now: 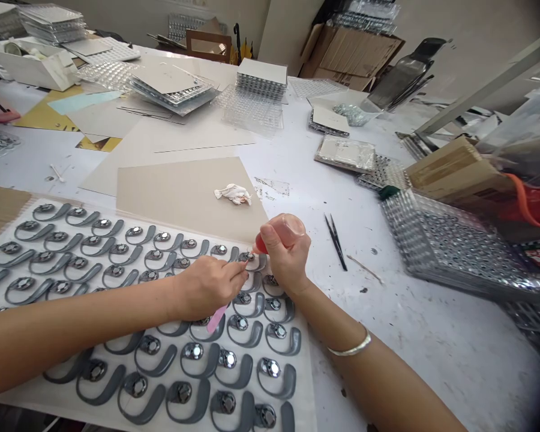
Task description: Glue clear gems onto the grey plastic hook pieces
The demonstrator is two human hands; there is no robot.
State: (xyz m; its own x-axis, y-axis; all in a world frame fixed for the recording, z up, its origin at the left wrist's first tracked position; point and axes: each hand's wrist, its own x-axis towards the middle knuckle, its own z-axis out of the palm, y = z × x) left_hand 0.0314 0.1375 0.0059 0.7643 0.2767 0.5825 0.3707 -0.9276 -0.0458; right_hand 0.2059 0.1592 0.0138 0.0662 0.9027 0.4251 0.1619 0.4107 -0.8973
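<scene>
Closely, ear hook (251, 259) between left hand (207, 288), right hand (285, 252)

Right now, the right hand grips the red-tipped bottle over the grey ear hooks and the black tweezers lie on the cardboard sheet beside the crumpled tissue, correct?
Not quite. The head view shows the black tweezers on the bare white table, to the right of the right hand, not on the cardboard sheet. The rest holds.

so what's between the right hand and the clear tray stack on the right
In the head view, black tweezers and a thin sliver lie on the table between the right hand and tray stack.
</scene>
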